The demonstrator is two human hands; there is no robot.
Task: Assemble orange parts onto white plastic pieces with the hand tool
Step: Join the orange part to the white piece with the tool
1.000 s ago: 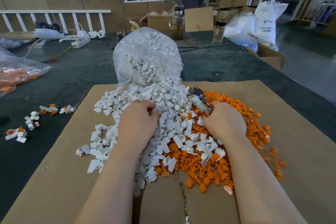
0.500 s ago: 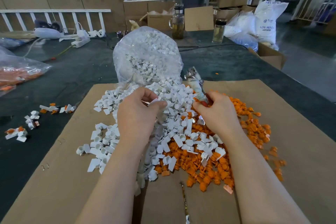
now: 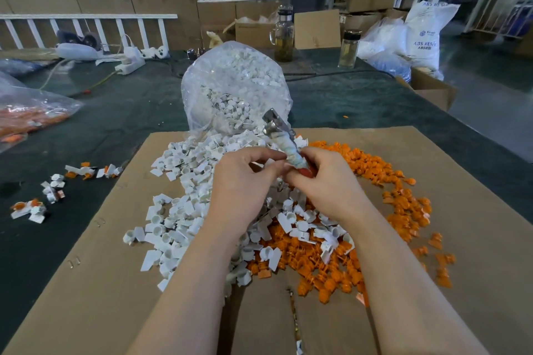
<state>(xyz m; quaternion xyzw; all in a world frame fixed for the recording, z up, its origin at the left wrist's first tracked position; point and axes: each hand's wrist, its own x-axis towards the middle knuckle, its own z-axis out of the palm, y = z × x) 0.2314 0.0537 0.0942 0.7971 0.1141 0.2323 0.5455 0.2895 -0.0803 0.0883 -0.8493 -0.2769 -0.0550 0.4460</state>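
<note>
Both hands met at frame centre, above piles. Right hand (image 3: 326, 181) gripped hand tool (image 3: 284, 140), metal head angled toward upper middle. Left hand (image 3: 245, 179) pinched at tool tip; piece between fingers too small to tell. White pieces (image 3: 178, 219) heaped left-centre, orange parts (image 3: 375, 170) right-centre, on cardboard (image 3: 461, 210). Risk: tiny part slipping from pinch, lost into heap; misaligned press jamming part.

The metal hand tool with a cloth-wrapped handle (image 3: 284, 140) has its lower end hidden inside the right hand (image 3: 326, 184); whatever the left hand (image 3: 242, 181) fingertips pinch is hidden.
</note>
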